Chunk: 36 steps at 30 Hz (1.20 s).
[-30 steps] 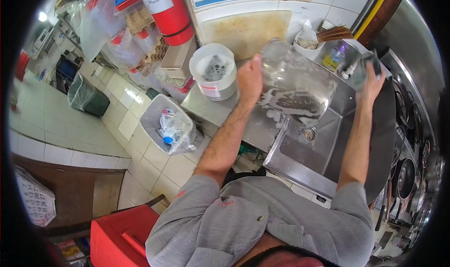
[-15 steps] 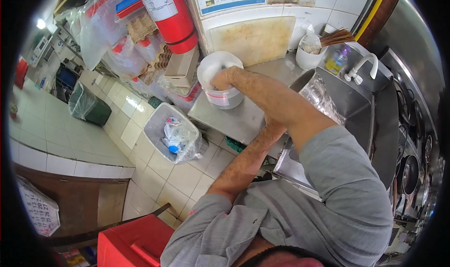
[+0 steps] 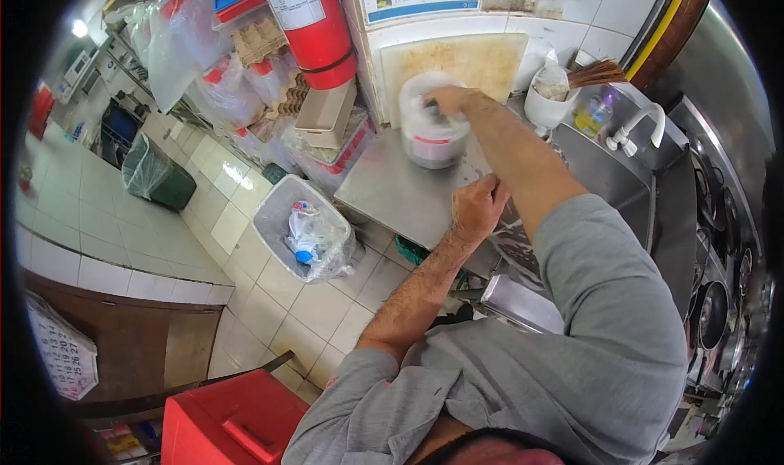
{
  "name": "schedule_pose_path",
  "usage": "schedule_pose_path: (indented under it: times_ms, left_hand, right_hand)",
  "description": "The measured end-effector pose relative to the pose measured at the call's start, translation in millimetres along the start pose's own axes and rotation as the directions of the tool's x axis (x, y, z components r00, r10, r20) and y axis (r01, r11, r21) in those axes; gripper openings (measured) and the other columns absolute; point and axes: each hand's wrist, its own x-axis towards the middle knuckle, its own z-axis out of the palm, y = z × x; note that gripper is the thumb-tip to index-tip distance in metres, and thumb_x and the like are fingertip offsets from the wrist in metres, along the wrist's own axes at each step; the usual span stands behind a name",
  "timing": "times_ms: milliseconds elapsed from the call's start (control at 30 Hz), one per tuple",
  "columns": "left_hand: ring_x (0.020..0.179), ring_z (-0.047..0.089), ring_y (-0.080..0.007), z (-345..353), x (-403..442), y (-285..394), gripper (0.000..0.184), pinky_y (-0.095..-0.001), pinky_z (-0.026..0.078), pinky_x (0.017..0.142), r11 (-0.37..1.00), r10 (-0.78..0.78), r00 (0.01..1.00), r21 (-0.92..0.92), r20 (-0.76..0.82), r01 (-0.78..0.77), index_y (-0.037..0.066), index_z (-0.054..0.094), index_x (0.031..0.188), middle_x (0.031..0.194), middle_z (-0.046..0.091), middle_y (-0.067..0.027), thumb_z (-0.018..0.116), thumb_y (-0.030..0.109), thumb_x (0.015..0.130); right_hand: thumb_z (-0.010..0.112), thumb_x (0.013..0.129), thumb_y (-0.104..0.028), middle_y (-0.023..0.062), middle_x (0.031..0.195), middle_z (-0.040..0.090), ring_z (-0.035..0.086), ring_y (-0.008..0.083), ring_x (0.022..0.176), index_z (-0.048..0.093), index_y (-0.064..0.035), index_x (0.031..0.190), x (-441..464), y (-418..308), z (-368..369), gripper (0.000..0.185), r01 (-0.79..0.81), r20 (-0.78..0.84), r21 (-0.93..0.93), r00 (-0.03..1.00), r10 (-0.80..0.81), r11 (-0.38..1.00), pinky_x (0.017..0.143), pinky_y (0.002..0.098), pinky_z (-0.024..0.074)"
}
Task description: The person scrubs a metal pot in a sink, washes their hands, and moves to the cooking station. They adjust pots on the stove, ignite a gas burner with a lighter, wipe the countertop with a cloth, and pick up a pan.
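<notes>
My right hand is closed at the mouth of a white plastic bucket on the steel counter. A small dark grey thing shows at its fingers, too blurred to name. Nearer to me, my left hand is a closed fist, thumb up, at the edge of a soapy metal vessel. Its fingers seem wrapped round the rim. White suds streak the metal, and my right arm hides part of it. The steel sink lies to the right.
A cutting board leans on the wall behind the bucket. A white pot with a brush, a soap bottle and a faucet line the sink's back. A lined grey bin stands on the floor, left of the counter.
My right hand has risen from inside the bucket to its mouth. The metal vessel has moved down from the sink's left side toward me and turned. My left hand has come into fuller view.
</notes>
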Motion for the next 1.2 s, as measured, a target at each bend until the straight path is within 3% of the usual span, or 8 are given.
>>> schedule_pose_path:
  times_ms: [333, 400, 633, 700, 800, 1067, 1133, 1200]
  left_hand:
    - [0.040, 0.046, -0.0264, -11.2, 87.9, 29.9, 0.041, -0.0351, 0.035, 0.040, 0.996, 0.090, 0.958, -0.035, 0.271, -0.083, 0.004, 0.051, 0.051, 0.048, 0.047, -0.0122, 0.061, 0.035, 0.076]
    - [0.041, 0.048, -0.0244, -5.1, 111.9, 54.5, 0.038, -0.0341, 0.034, 0.038, 0.796, 0.585, 0.727, -0.084, 0.360, -0.599, 0.007, 0.052, 0.052, 0.047, 0.047, -0.0084, 0.059, 0.036, 0.076]
    - [0.045, 0.045, -0.0181, 67.1, 61.2, 90.7, 0.028, -0.0289, 0.034, 0.054, 0.519, 0.794, 0.317, -0.307, 0.519, -0.798, 0.013, 0.049, 0.057, 0.047, 0.046, 0.0004, 0.059, 0.031, 0.075]
    - [0.064, 0.051, -0.0178, 58.0, 40.7, 95.8, 0.016, -0.0310, 0.036, 0.066, 0.607, 0.663, 0.331, -0.223, 0.672, -0.763, 0.012, 0.055, 0.070, 0.066, 0.054, -0.0013, 0.062, 0.027, 0.070]
    - [0.105, 0.041, -0.0282, 32.2, 29.6, 106.3, 0.061, -0.0373, 0.030, 0.089, 0.856, 0.301, 0.780, 0.206, 0.548, -0.475, 0.009, 0.046, 0.115, 0.111, 0.045, -0.0120, 0.062, 0.019, 0.057]
    - [0.119, 0.030, -0.0358, -0.2, 21.9, 89.3, 0.072, -0.0491, 0.019, 0.099, 0.914, 0.105, 0.733, 0.226, 0.672, -0.338, 0.011, 0.039, 0.125, 0.130, 0.036, -0.0056, 0.059, 0.014, 0.055]
    - [0.119, 0.031, -0.0362, 0.2, 20.0, 82.2, 0.071, -0.0492, 0.019, 0.099, 0.922, 0.146, 0.734, 0.177, 0.663, -0.344, 0.011, 0.041, 0.123, 0.129, 0.038, -0.0058, 0.058, 0.013, 0.055]
    - [0.116, 0.033, -0.0376, 0.0, 18.6, 84.9, 0.067, -0.0474, 0.021, 0.099, 0.930, 0.217, 0.755, 0.103, 0.619, -0.352, 0.009, 0.045, 0.120, 0.124, 0.044, -0.0059, 0.054, 0.011, 0.054]
  right_hand:
    - [0.063, 0.069, -0.010, 0.0054, 0.105, 0.055, 0.051, 0.0144, 0.094, 0.048, -0.0044, 0.114, -210.6, -7.5, -137.2, 0.048, 0.264, -0.448, 0.797, 0.862, 0.238, 0.543, 0.084, 0.0265, 0.0396]
    - [0.062, 0.071, -0.011, 0.0067, 0.107, 0.054, 0.051, 0.0138, 0.095, 0.049, -0.0042, 0.113, -263.4, -8.7, -104.7, 0.045, 0.201, -0.343, 0.902, 0.871, 0.352, 0.382, 0.084, 0.0256, 0.0400]
    - [0.054, 0.077, -0.020, 0.0087, 0.111, 0.051, 0.047, 0.0178, 0.103, 0.046, -0.0083, 0.117, -301.5, -22.1, 87.0, 0.043, -0.028, -0.064, 0.964, 0.941, 0.331, 0.266, 0.091, 0.0314, 0.0341]
    - [0.053, 0.077, -0.022, 0.0092, 0.113, 0.049, 0.045, 0.0185, 0.105, 0.046, -0.0098, 0.118, -285.5, -45.6, 130.2, 0.043, 0.015, -0.149, 0.917, 0.940, 0.308, 0.399, 0.092, 0.0329, 0.0323]
    - [0.052, 0.078, -0.025, 0.0099, 0.116, 0.046, 0.042, 0.0195, 0.108, 0.046, -0.0122, 0.118, -273.2, -79.3, 159.3, 0.043, 0.094, -0.370, 0.655, 0.905, 0.209, 0.750, 0.093, 0.0351, 0.0296]
    - [0.049, 0.079, -0.032, 0.0119, 0.123, 0.037, 0.033, 0.0223, 0.115, 0.046, -0.0184, 0.119, -227.3, -26.5, 122.0, 0.042, 0.063, -0.484, 0.017, 0.874, -0.047, 0.998, 0.096, 0.0409, 0.0224]
    - [0.048, 0.079, -0.034, 0.0124, 0.125, 0.035, 0.031, 0.0230, 0.117, 0.046, -0.0200, 0.119, -218.5, -59.4, 152.0, 0.042, 0.269, -0.551, 0.477, 0.833, 0.046, 0.837, 0.097, 0.0424, 0.0206]
    - [0.047, 0.080, -0.036, 0.0129, 0.127, 0.033, 0.028, 0.0237, 0.119, 0.046, -0.0215, 0.119, -219.0, -115.3, 157.1, 0.042, 0.448, -0.480, 0.877, 0.829, 0.288, 0.172, 0.098, 0.0439, 0.0188]
